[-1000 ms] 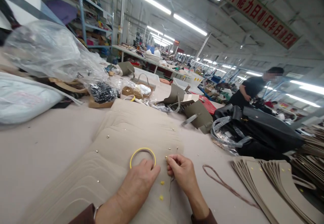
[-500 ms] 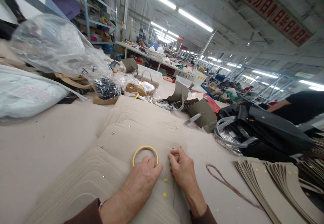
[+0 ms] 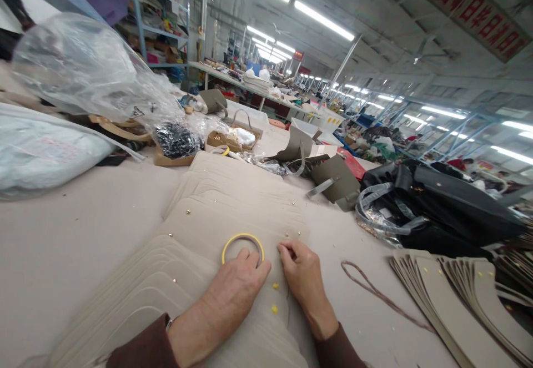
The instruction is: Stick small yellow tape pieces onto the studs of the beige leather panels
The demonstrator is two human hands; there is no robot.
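Observation:
A fanned stack of beige leather panels (image 3: 216,201) with small gold studs lies in front of me. My left hand (image 3: 237,285) rests on the top panel, fingers curled down over the near edge of a yellow tape roll (image 3: 242,241). My right hand (image 3: 302,273) is beside it, fingertips pinched together on the panel close to a gold stud (image 3: 286,235); what they hold, if anything, is too small to make out. Two small yellow bits (image 3: 275,297) lie on the panel between my wrists.
A brown cord loop (image 3: 366,287) lies to the right, then another stack of beige panels (image 3: 449,296). Black bags (image 3: 449,207) and olive leather pieces (image 3: 333,176) sit beyond. Plastic-wrapped bundles (image 3: 79,74) and small boxes (image 3: 175,154) crowd the left. More work tables stretch behind.
The view has shifted slightly; the person in black at the right has left the picture. My right hand has lowered its fingertips onto the panel. My left hand stays at the tape roll.

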